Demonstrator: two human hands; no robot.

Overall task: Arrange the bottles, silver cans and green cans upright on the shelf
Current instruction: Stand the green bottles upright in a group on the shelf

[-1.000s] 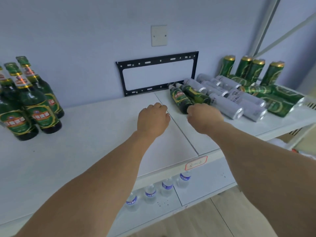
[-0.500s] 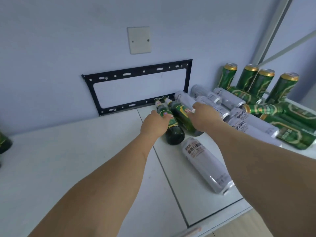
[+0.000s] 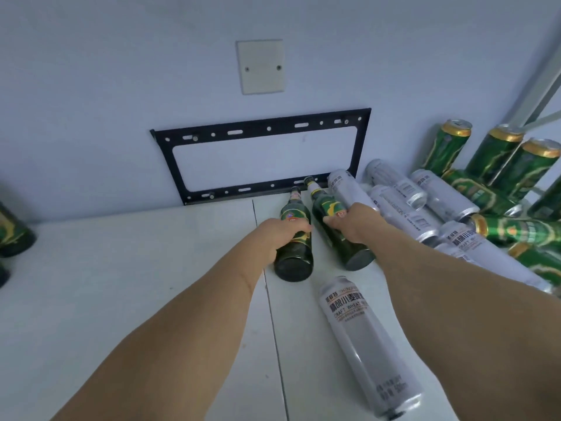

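Observation:
Two green glass bottles lie on the white shelf (image 3: 121,299), necks toward the wall. My left hand (image 3: 280,233) is wrapped around the left bottle (image 3: 296,256). My right hand (image 3: 355,221) grips the right bottle (image 3: 334,235) at its label. One silver can (image 3: 367,341) lies loose in front of them. Several more silver cans (image 3: 397,205) lie in a heap to the right, beside lying green cans (image 3: 516,230). Three green cans (image 3: 449,144) stand upright against the wall at the far right.
A black metal bracket (image 3: 261,129) is fixed to the wall behind the bottles, under a blank wall plate (image 3: 261,66). Upright green bottles (image 3: 12,232) show partly at the left edge. A seam (image 3: 273,329) divides the shelf panels.
My view moved closer and to the right. Both hands reached forward and closed on the two lying bottles. One silver can rolled out toward the front of the shelf.

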